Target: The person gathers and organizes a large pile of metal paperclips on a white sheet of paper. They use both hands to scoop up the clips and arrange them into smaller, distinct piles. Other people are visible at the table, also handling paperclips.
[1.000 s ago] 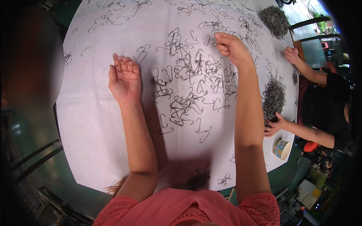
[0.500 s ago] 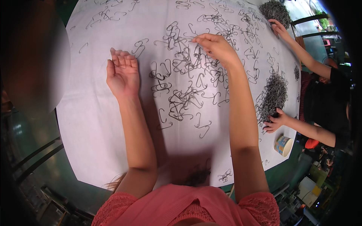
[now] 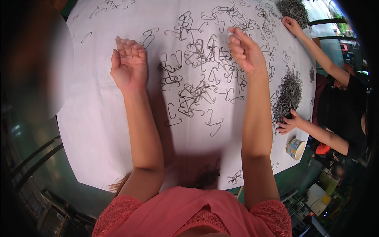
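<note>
Thin dark wire hooks (image 3: 197, 93), S-shaped or C-shaped, lie loose and tangled across the white sheet between and beyond my hands. My left hand (image 3: 129, 67) rests palm up at the left of them, fingers loosely bent and thumb apart, with nothing plainly visible in it. One pair of hooks (image 3: 149, 36) lies just beyond its fingertips. Over the right part of the scatter, my right hand (image 3: 248, 51) is raised with its fingers bent together and the longest one pointing far left. Whatever it may hold is hidden.
The white sheet (image 3: 94, 130) covers the table. A dense hook pile (image 3: 289, 93) and another pile (image 3: 293, 12) lie at the right, where a co-worker's two hands (image 3: 290, 122) work. A paper cup (image 3: 295, 149) stands near the right edge. A blurred pale shape fills the upper left.
My right hand has moved to the right and slightly farther away, turning so its bent fingers show. My left hand keeps its pose. The co-worker's far hand has closed up slightly.
</note>
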`<act>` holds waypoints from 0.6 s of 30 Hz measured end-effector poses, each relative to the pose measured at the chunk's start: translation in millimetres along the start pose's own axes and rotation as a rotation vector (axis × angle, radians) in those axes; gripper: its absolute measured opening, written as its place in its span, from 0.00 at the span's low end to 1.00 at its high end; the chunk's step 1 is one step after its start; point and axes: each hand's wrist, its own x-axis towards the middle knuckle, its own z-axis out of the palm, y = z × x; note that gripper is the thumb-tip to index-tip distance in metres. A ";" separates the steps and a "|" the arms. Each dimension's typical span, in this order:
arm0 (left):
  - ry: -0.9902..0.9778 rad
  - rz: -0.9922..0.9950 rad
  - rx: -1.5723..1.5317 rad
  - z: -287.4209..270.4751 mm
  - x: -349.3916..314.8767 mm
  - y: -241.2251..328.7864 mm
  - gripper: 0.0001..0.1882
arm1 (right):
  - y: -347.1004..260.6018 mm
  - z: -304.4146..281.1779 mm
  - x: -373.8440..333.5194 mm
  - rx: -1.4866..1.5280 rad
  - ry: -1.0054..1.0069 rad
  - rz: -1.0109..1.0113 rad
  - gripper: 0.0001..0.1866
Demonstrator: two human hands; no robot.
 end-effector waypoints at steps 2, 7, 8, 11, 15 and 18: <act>0.007 0.015 0.011 -0.6 -0.2 1.6 0.18 | 4.5 10.7 -7.0 -0.468 -0.032 0.086 0.15; 0.009 0.019 0.028 -1.3 1.3 1.9 0.17 | 22.8 33.8 4.4 -0.973 0.050 0.049 0.15; 0.008 0.015 0.023 -1.8 1.8 1.3 0.17 | 24.9 32.8 6.2 -0.969 0.101 -0.024 0.16; -0.007 0.017 0.017 0.0 1.2 3.7 0.16 | 8.3 34.8 -1.0 -0.853 0.206 -0.038 0.16; -0.013 0.005 0.010 -1.9 0.5 3.7 0.16 | 13.6 20.1 -14.5 -1.077 0.134 0.049 0.16; -0.004 0.008 -0.008 -1.1 1.6 3.5 0.15 | 4.4 5.9 -38.3 -0.821 0.126 0.052 0.16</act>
